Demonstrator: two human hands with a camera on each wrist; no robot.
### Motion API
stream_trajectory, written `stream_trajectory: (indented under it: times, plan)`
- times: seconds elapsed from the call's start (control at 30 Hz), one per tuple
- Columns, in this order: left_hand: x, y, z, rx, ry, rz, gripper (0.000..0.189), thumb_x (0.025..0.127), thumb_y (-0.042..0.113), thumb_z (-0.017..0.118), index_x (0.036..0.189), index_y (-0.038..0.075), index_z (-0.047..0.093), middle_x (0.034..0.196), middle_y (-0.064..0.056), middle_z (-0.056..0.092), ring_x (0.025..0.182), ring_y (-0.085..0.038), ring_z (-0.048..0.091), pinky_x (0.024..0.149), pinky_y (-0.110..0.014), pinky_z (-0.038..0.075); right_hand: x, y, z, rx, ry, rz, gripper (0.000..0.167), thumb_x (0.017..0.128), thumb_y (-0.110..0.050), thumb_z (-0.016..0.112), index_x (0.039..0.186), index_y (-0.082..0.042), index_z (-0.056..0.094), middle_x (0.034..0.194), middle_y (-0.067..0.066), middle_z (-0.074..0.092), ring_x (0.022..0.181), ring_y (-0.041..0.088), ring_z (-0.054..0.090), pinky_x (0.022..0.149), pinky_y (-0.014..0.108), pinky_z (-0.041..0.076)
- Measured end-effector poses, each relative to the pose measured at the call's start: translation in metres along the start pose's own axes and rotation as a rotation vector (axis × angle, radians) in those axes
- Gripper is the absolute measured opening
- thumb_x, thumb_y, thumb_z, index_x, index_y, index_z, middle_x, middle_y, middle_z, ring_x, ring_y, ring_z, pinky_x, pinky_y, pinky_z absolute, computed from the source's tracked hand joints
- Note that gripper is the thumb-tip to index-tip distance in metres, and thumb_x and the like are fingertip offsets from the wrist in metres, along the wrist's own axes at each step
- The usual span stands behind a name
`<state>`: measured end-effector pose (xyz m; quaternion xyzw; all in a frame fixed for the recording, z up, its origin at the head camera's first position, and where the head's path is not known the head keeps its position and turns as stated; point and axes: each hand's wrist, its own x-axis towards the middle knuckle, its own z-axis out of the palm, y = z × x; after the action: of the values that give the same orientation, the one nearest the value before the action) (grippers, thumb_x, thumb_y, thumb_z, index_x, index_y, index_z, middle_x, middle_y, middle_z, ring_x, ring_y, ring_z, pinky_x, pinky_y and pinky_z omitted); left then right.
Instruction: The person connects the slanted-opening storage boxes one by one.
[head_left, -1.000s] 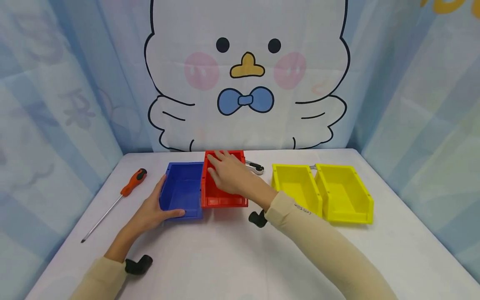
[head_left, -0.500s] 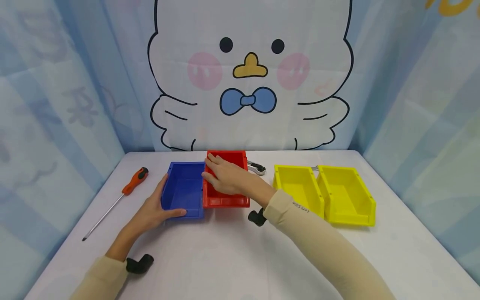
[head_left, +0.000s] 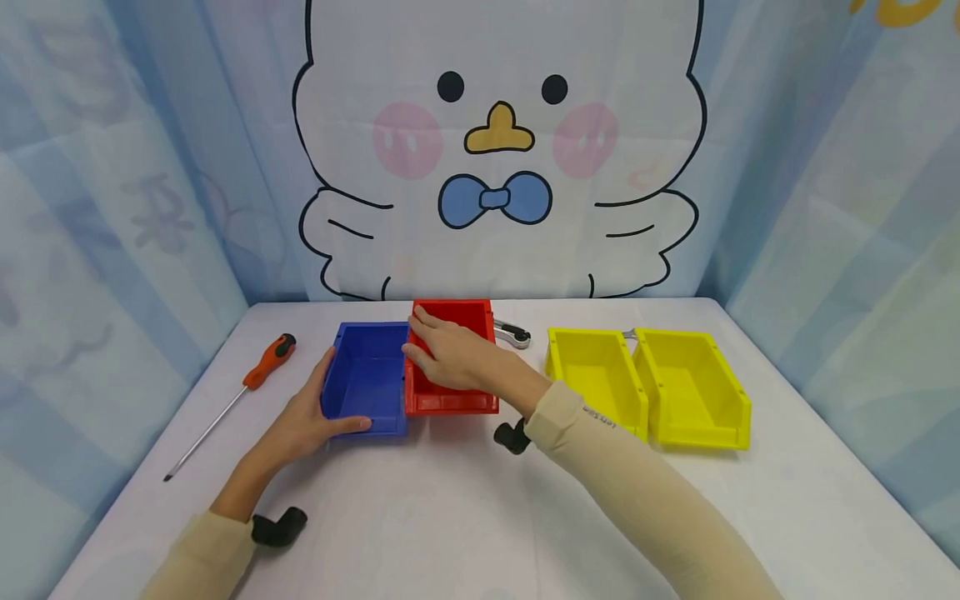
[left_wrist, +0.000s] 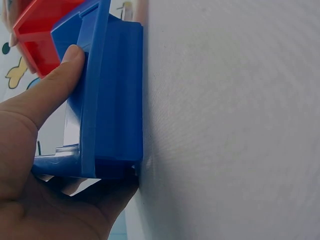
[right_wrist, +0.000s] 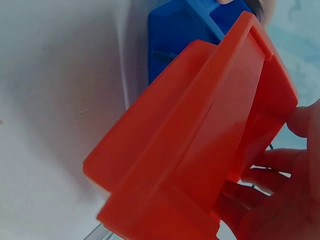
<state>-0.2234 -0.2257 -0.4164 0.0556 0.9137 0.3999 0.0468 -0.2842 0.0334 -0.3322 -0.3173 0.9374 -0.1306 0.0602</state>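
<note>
My left hand [head_left: 303, 425] grips the blue storage bin [head_left: 367, 375] at its front left corner. Its thumb lies over the low front rim, with the other fingers along the outer left side. In the left wrist view the blue bin [left_wrist: 117, 95] stands at the white tabletop. My right hand [head_left: 457, 354] reaches across the red storage bin [head_left: 450, 403] and holds it by its left wall. The red bin sits right against the blue bin's right side. Seen from the right wrist, the red bin [right_wrist: 185, 135] is tilted, its underside showing over the table.
Two yellow bins [head_left: 585, 358] stand side by side at the right, a small metal tool end [head_left: 628, 334] showing between them. A ratchet wrench [head_left: 513, 336] lies behind the red bin's right side. An orange-handled screwdriver [head_left: 268, 363] lies at the left.
My right hand's fingers have shifted slightly left and closed together on the red bin's left wall. The left hand and both held bins stay nearly still; the whole view drifted a little.
</note>
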Motion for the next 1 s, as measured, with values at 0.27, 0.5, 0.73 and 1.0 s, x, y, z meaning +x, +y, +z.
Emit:
stream_trajectory:
  times: [0.27, 0.5, 0.73, 1.0]
  plan:
    - [0.001, -0.001, 0.0, 0.014, 0.002, -0.007, 0.129, 0.089, 0.047, 0.084, 0.171, 0.016, -0.01, 0.177, -0.029, 0.005, 0.157, -0.061, 0.018, 0.122, -0.077, 0.027, 0.001, 0.002, 0.007, -0.018, 0.013, 0.0, 0.069, 0.113, -0.048, 0.039, 0.17, -0.013, 0.022, 0.181, 0.005, 0.014, 0.165, 0.029, 0.028, 0.133, 0.045, 0.031]
    - [0.001, -0.002, 0.001, 0.015, 0.005, -0.006, 0.129, 0.088, 0.047, 0.085, 0.171, 0.016, -0.01, 0.177, -0.029, 0.005, 0.157, -0.061, 0.017, 0.121, -0.078, 0.027, 0.001, 0.001, 0.008, -0.021, 0.018, -0.001, 0.068, 0.113, -0.047, 0.039, 0.17, -0.013, 0.023, 0.18, 0.005, 0.015, 0.165, 0.029, 0.028, 0.133, 0.044, 0.031]
    - [0.001, -0.003, 0.002, 0.023, 0.01, -0.008, 0.13, 0.088, 0.048, 0.084, 0.171, 0.016, -0.01, 0.177, -0.029, 0.005, 0.158, -0.061, 0.017, 0.121, -0.078, 0.027, 0.001, 0.002, 0.012, -0.021, 0.024, 0.003, 0.067, 0.113, -0.045, 0.039, 0.169, -0.012, 0.025, 0.18, 0.005, 0.016, 0.165, 0.028, 0.029, 0.132, 0.045, 0.033]
    - [0.001, -0.002, 0.001, 0.018, 0.007, 0.0, 0.129, 0.089, 0.047, 0.085, 0.171, 0.016, -0.01, 0.177, -0.028, 0.005, 0.158, -0.06, 0.017, 0.122, -0.078, 0.026, -0.001, 0.003, 0.014, -0.012, 0.03, -0.008, 0.067, 0.114, -0.045, 0.037, 0.169, -0.011, 0.024, 0.18, 0.005, 0.014, 0.164, 0.028, 0.029, 0.133, 0.044, 0.031]
